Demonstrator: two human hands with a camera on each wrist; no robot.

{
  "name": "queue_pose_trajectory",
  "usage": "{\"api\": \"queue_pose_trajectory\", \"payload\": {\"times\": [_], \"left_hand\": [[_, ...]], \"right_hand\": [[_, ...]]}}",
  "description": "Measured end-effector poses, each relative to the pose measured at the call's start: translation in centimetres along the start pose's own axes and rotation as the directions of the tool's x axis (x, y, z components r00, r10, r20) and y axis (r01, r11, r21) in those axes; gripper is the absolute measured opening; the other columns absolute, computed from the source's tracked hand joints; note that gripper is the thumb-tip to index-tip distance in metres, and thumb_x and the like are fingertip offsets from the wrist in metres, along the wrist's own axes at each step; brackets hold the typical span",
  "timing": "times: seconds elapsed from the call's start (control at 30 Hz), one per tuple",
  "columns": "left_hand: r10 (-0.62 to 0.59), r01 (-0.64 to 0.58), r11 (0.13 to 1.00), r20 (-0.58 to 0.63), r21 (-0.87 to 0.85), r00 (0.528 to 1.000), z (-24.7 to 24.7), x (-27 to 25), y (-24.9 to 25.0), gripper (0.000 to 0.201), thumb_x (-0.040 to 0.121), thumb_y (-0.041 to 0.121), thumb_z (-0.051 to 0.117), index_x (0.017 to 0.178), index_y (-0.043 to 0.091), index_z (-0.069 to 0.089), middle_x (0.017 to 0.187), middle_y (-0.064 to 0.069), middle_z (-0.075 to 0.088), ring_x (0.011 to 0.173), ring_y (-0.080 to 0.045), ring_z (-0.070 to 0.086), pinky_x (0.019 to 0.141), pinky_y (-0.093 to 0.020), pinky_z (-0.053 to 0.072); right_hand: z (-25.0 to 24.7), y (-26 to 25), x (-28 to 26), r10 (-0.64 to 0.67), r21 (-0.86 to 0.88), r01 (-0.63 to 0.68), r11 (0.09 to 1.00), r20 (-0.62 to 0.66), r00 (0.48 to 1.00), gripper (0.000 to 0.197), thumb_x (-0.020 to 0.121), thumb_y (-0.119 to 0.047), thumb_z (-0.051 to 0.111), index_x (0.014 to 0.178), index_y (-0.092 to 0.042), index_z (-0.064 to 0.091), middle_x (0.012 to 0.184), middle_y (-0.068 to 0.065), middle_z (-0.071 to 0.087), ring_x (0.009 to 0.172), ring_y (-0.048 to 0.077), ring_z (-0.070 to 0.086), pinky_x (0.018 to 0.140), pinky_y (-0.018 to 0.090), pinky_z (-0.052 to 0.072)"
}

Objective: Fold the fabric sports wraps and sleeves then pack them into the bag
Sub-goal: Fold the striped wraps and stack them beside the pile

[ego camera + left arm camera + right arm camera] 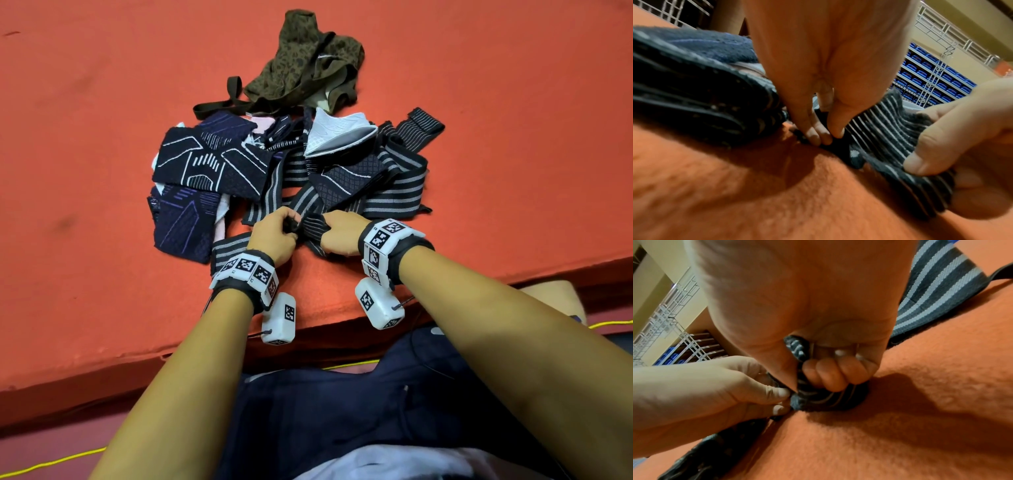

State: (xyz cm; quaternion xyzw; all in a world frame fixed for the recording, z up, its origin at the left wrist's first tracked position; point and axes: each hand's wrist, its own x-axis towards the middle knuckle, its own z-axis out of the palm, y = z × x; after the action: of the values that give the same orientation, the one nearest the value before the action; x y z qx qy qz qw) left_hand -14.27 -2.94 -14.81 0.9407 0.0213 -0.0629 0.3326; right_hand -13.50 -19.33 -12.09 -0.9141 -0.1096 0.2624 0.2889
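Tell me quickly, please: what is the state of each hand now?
Left hand: closed, pinching one end of the thin-striped dark wrap.
Right hand: closed, fingers curled round the same wrap.

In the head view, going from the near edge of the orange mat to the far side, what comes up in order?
Left hand and right hand gripping a thin-striped wrap → white folded piece → camouflage bag.

Sports hall, blue tiered seats point(937, 76), orange mat point(102, 137)

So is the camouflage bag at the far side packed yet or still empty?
Cannot tell; the bag lies slumped, its inside hidden. Wraps and sleeves are piled outside it.
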Motion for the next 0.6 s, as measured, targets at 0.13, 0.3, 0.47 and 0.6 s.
{"api": "queue_pose_trajectory", "payload": {"times": [0.13, 0.3, 0.47, 0.6], "left_hand": [[-0.004, 0.004, 1.000, -0.007, 0.005, 1.000, 0.11, -0.03, -0.03, 0.035, 0.083, -0.006, 0.059, 0.095, 0.027, 0.059, 0.097, 0.005, 0.065, 0.092, -0.014, 0.058, 0.080, -0.016, 0.039], [-0.003, 0.003, 1.000, -0.022, -0.011, 1.000, 0.38, 0.12, -0.11, 0.035, 0.082, -0.008, 0.057, 0.092, 0.025, 0.061, 0.092, 0.007, 0.065, 0.092, -0.015, 0.060, 0.082, -0.020, 0.041], [-0.012, 0.009, 0.999, -0.050, -0.048, 0.999, 0.58, 0.15, -0.34, 0.036, 0.081, -0.010, 0.058, 0.090, 0.025, 0.063, 0.094, 0.007, 0.067, 0.092, -0.013, 0.061, 0.083, -0.018, 0.042], [-0.028, 0.024, 0.997, -0.046, -0.074, 0.999, 0.50, 0.44, -0.51, 0.034, 0.082, -0.007, 0.064, 0.089, 0.026, 0.064, 0.096, 0.006, 0.068, 0.089, -0.010, 0.061, 0.079, -0.015, 0.041]], "right_hand": [[-0.07, -0.19, -0.34, 0.004, 0.015, -0.004, 1.000, 0.050, 0.999, 0.004, 0.084, -0.011, 0.057, 0.082, -0.014, 0.058, 0.063, 0.001, 0.055, 0.054, 0.017, 0.050, 0.048, 0.024, 0.036], [0.12, -0.36, -0.09, 0.031, 0.052, -0.036, 0.998, 0.093, 0.995, 0.005, 0.080, -0.008, 0.060, 0.084, -0.011, 0.060, 0.060, 0.003, 0.054, 0.052, 0.019, 0.049, 0.048, 0.023, 0.037], [-0.04, -0.11, -0.16, 0.051, 0.133, -0.073, 0.988, 0.165, 0.985, 0.007, 0.082, -0.003, 0.059, 0.087, -0.007, 0.056, 0.060, 0.007, 0.048, 0.051, 0.021, 0.044, 0.047, 0.024, 0.034], [0.11, 0.55, -0.17, 0.035, 0.224, -0.073, 0.972, 0.172, 0.985, 0.010, 0.079, -0.002, 0.061, 0.085, -0.008, 0.054, 0.062, 0.008, 0.048, 0.055, 0.021, 0.046, 0.052, 0.028, 0.035]]}}
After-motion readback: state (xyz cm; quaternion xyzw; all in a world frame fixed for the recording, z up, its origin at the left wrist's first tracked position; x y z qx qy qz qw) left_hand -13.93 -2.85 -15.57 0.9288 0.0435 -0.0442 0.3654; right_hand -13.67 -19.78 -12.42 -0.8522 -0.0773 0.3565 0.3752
